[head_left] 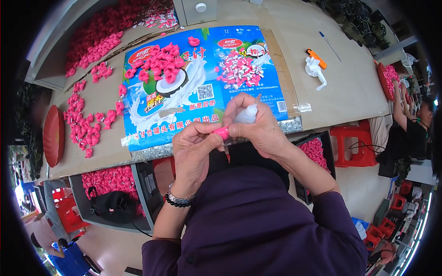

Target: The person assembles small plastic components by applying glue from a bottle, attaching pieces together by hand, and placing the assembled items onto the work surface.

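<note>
Just above the table's front edge, my two hands meet around a small pink plastic piece (222, 133). My left hand (191, 147) pinches it between thumb and fingers. Against its other side rests the thumb of my right hand (263, 135), whose fingers curl round a small white squeeze bottle (247, 115). Beyond them a blue printed cardboard sheet (209, 124) covers the tabletop. On it lie a heap of pink moulded pieces (161, 62) and, farther right, a pile of small pink-and-white parts (239, 70).
More pink pieces (83, 124) spread across the table's left side, beside a red tray (54, 135). An orange tool with white wrapping (316, 62) and a pen (330, 46) lie right. Below the tabletop, a grey bin (142, 195) holds pink pieces; a red stool (352, 146) stands right, near another person (412, 126).
</note>
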{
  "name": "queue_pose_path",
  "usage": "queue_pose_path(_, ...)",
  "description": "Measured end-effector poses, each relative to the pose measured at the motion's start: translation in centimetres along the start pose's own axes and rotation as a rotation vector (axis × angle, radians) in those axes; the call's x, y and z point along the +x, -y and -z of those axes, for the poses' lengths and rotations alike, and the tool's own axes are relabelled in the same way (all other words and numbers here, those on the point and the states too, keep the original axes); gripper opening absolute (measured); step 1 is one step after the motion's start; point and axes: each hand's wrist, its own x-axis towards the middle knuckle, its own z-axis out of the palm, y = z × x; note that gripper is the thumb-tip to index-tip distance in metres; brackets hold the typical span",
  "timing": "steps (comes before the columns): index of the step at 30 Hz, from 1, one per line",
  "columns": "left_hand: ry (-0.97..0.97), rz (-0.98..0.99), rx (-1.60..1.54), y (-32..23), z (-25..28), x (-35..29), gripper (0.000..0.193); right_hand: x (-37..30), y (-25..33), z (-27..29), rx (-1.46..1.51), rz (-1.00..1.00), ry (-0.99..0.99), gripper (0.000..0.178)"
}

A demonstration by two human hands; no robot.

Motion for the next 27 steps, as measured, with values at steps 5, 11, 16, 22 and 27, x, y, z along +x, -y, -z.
queue_pose_path(5, -0.039, -0.033, -0.028, 0.8, -0.3, -0.1, 0.02, -0.1, -0.7, -0.1, 0.026, 0.091, -0.012, 0.037)
queue_pose_path(11, -0.029, -0.094, 0.033, 0.8, -0.2, -0.3, 0.019, 0.1, -0.9, 0.1, -0.03, 0.135, 0.012, 0.036)
queue_pose_path(16, -0.033, -0.133, 0.095, 0.4, -0.2, -0.4, 0.017, 0.2, -0.9, 0.1, -0.079, 0.18, 0.017, 0.033)
queue_pose_path(22, -0.021, -0.113, 0.132, 0.4, -0.5, -0.4, 0.016, 0.1, -1.4, -0.1, -0.117, 0.24, -0.068, 0.03)
queue_pose_path(27, -0.011, -0.172, 0.302, -1.7, 1.2, 0.6, 0.012, 0.7, -1.7, -0.9, -0.188, 0.194, -0.054, 0.034)
